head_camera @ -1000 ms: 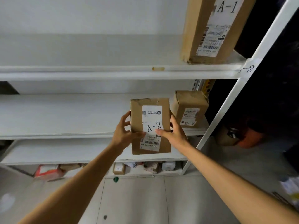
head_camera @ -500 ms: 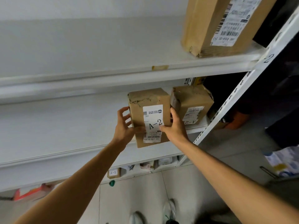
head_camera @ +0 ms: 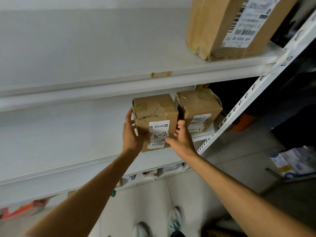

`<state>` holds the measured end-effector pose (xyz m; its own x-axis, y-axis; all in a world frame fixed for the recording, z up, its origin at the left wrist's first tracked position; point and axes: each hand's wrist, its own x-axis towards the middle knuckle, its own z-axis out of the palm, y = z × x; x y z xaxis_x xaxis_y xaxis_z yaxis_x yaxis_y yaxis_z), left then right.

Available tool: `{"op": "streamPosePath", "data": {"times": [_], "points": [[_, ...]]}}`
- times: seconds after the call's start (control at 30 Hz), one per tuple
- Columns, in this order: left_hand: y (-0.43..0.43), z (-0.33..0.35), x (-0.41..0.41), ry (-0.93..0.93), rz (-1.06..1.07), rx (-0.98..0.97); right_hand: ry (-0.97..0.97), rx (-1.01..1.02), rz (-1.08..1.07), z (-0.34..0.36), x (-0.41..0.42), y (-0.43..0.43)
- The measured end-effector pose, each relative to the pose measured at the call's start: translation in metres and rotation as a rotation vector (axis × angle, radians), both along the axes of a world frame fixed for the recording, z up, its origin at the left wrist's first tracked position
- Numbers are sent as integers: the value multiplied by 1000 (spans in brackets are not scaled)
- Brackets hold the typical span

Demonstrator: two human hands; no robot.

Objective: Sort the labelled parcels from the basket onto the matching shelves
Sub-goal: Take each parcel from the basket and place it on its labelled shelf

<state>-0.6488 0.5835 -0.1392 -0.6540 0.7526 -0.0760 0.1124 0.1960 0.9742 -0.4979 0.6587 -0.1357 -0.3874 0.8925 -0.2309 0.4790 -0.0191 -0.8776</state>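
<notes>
A brown cardboard parcel (head_camera: 156,115) with a white label reading A-2 stands upright at the front edge of the middle white shelf (head_camera: 71,134). My left hand (head_camera: 132,135) grips its left side, thumb on the front face. My right hand (head_camera: 181,137) grips its right side, thumb on the label. Just to its right stands a second brown A-2 parcel (head_camera: 198,106), close beside it. A sticker with the digit 2 (head_camera: 285,61) sits on the rack's right upright.
A large brown box (head_camera: 227,26) stands on the upper shelf (head_camera: 102,48) at the right. Small parcels (head_camera: 152,173) lie on the low shelf near the floor. A pile of bags (head_camera: 295,161) lies on the tiled floor at right. My shoes (head_camera: 157,224) show below.
Both hands have carried the A-2 parcel up and forward onto the middle shelf, beside the other A-2 parcel. My view has moved closer and tilted downward.
</notes>
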Motion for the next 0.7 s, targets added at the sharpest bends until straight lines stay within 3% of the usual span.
{"op": "streamPosePath", "data": {"times": [0.27, 0.43, 0.53, 0.7], "points": [[14, -7, -2, 9, -31, -33, 34, -34, 9, 7, 10, 1], [3, -6, -9, 12, -94, -128, -65, 226, -42, 6, 13, -10], [-13, 1, -10, 77, -74, -205, -100, 240, 109, 14, 4, -17], [-54, 28, -23, 243, -58, -329, -165, 390, 535, 33, -30, -29]]}}
